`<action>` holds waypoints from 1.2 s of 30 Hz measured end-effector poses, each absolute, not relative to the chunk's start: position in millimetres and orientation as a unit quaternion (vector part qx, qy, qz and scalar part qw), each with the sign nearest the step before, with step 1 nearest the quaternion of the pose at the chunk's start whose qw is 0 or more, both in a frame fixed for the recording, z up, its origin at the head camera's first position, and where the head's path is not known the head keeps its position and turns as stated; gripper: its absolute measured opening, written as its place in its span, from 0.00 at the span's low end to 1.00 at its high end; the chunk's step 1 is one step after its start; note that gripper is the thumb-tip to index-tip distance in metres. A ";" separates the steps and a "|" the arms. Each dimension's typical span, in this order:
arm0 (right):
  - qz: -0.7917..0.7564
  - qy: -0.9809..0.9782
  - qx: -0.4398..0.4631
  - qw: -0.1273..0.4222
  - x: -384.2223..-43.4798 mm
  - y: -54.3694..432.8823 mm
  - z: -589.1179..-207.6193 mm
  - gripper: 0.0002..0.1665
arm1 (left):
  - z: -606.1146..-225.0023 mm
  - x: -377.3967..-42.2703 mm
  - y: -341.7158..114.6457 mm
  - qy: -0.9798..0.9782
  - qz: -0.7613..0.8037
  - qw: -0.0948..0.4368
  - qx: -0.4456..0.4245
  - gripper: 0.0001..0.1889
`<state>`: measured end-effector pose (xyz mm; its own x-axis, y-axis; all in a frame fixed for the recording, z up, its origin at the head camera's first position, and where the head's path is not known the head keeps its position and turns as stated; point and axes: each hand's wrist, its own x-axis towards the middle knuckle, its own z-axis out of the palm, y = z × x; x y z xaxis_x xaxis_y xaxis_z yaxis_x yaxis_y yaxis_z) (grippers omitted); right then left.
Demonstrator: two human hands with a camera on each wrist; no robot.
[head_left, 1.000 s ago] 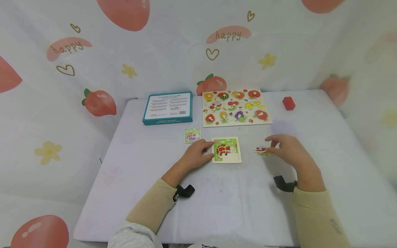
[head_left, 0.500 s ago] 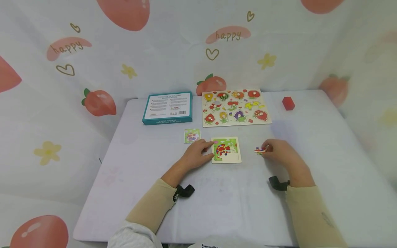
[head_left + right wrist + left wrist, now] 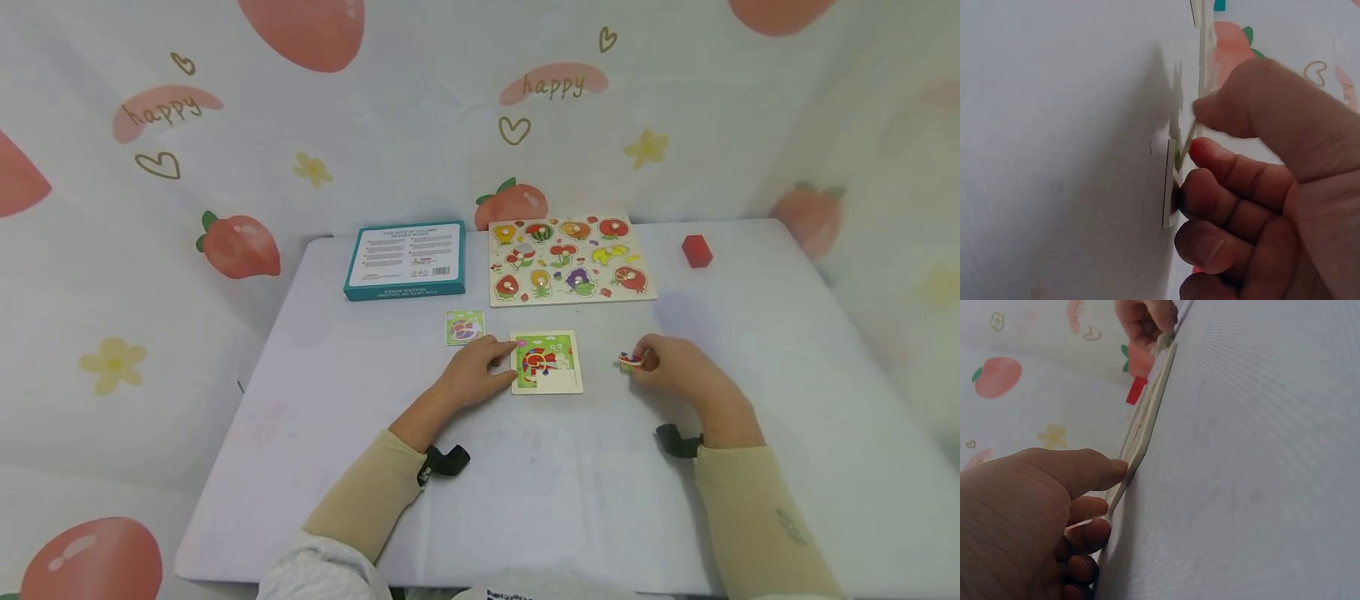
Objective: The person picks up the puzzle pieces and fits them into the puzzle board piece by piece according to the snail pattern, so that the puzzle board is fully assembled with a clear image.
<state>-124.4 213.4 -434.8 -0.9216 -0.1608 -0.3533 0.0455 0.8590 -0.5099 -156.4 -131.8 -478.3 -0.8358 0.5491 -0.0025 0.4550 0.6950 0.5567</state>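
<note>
A small jigsaw puzzle board (image 3: 557,382) with a light wooden frame lies flat on the table, showing a red snail on green. At its left edge is my left hand (image 3: 471,372), index fingertip and thumb set apart and touching the frame; in the left wrist view the thumb (image 3: 1094,472) lies along the edge. To the board's right, my right hand (image 3: 678,367) pinches a colourful puzzle piece (image 3: 627,360) between thumb and index finger. The right wrist view shows this piece tilted, edge-on, over another puzzle piece (image 3: 1169,187) on the table.
A small snail picture card (image 3: 465,327) lies left of the board. Behind stand a teal-edged box (image 3: 407,260) and a fruit peg puzzle (image 3: 572,262). A red block (image 3: 697,251) sits at the back right. Printed cloth hangs behind the table (image 3: 525,500).
My right hand has moved left and closed its thumb and index finger on a puzzle piece, which is now tilted up. My left hand has stayed on the board's edge.
</note>
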 end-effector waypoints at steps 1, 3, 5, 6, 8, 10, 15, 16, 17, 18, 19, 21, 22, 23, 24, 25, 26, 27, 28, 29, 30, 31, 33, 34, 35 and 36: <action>-0.265 0.944 -0.031 0.193 -124.6 213.7 -435.7 0.16 | -478.2 -156.5 -131.8 0.917 0.279 0.084 0.274 0.28; -0.267 0.944 -0.032 0.190 -125.1 214.4 -437.1 0.15 | -478.3 -156.5 -131.9 0.916 0.280 0.083 0.274 0.28; -0.269 0.944 -0.032 0.187 -125.1 214.8 -438.0 0.15 | -478.5 -156.6 -131.9 0.916 0.281 0.083 0.274 0.28; -0.271 0.944 -0.033 0.186 -125.3 215.3 -438.4 0.15 | -478.4 -156.6 -131.9 0.916 0.282 0.083 0.274 0.28; -0.273 0.944 -0.033 0.184 -125.7 216.0 -438.6 0.16 | -478.4 -156.5 -132.1 0.916 0.283 0.084 0.273 0.28; -0.276 0.943 -0.031 0.185 -126.0 216.5 -438.2 0.16 | -478.5 -156.5 -132.1 0.916 0.283 0.084 0.273 0.28; -0.280 0.939 -0.019 0.197 -129.0 217.3 -437.9 0.17 | -478.7 -156.6 -132.1 0.917 0.281 0.082 0.273 0.27; -0.280 0.939 -0.016 0.201 -129.6 217.0 -437.7 0.18 | -478.8 -156.8 -132.0 0.917 0.281 0.081 0.273 0.27; -0.281 0.938 -0.014 0.204 -130.4 216.9 -437.7 0.18 | -478.9 -156.9 -132.0 0.917 0.280 0.081 0.273 0.27; -0.282 0.937 -0.011 0.207 -131.1 216.8 -437.8 0.19 | -479.0 -157.0 -131.9 0.917 0.280 0.080 0.274 0.27; -0.282 0.936 -0.006 0.210 -131.5 216.7 -438.0 0.19 | -479.3 -157.2 -131.9 0.916 0.280 0.080 0.274 0.27; -0.286 0.935 -0.004 0.210 -132.2 216.9 -437.0 0.20 | -479.8 -157.1 -131.9 0.916 0.280 0.079 0.275 0.27; -0.288 0.934 -0.005 0.209 -132.3 216.7 -435.4 0.20 | -480.0 -157.2 -132.0 0.916 0.280 0.080 0.276 0.27; -0.291 0.934 -0.006 0.207 -132.5 216.6 -433.7 0.21 | -480.0 -157.0 -132.1 0.916 0.280 0.080 0.277 0.27; -0.293 0.934 -0.008 0.203 -132.7 216.3 -431.7 0.21 | -480.0 -156.9 -132.2 0.916 0.280 0.080 0.277 0.27; -0.294 0.935 -0.012 0.197 -132.8 215.8 -429.2 0.21 | -479.9 -156.7 -132.3 0.916 0.279 0.080 0.276 0.27; -0.295 0.936 -0.016 0.189 -132.8 215.0 -426.2 0.21 | -479.8 -156.6 -132.4 0.916 0.279 0.080 0.275 0.27; -0.295 0.938 -0.019 0.183 -132.8 214.0 -423.2 0.21 | -479.7 -156.5 -132.5 0.917 0.279 0.082 0.274 0.27; -0.296 0.938 -0.020 0.178 -132.7 212.6 -420.1 0.22 | -479.4 -156.2 -132.5 0.917 0.280 0.083 0.272 0.27; -0.296 0.939 -0.021 0.172 -132.4 211.3 -417.4 0.22 | -479.2 -156.0 -132.5 0.917 0.279 0.084 0.271 0.28; -0.296 0.940 -0.022 0.165 -131.9 209.8 -414.4 0.22 | -479.3 -155.9 -132.5 0.918 0.279 0.085 0.269 0.28; -0.296 0.941 -0.022 0.160 -131.7 208.4 -411.8 0.22 | -479.1 -155.8 -132.5 0.918 0.279 0.086 0.268 0.28; -0.296 0.943 -0.023 0.153 -131.0 205.4 -406.3 0.22 | -479.0 -155.6 -132.4 0.919 0.279 0.087 0.266 0.28; -0.295 0.943 -0.026 0.149 -130.5 203.6 -403.3 0.22 | -478.6 -155.4 -132.3 0.919 0.278 0.087 0.266 0.28; -0.294 0.945 -0.031 0.142 -130.0 202.1 -400.6 0.22 | -478.4 -155.4 -132.2 0.919 0.278 0.087 0.266 0.28; -0.293 0.945 -0.035 0.138 -129.5 200.4 -397.6 0.22 | -477.9 -155.4 -132.1 0.919 0.277 0.087 0.267 0.28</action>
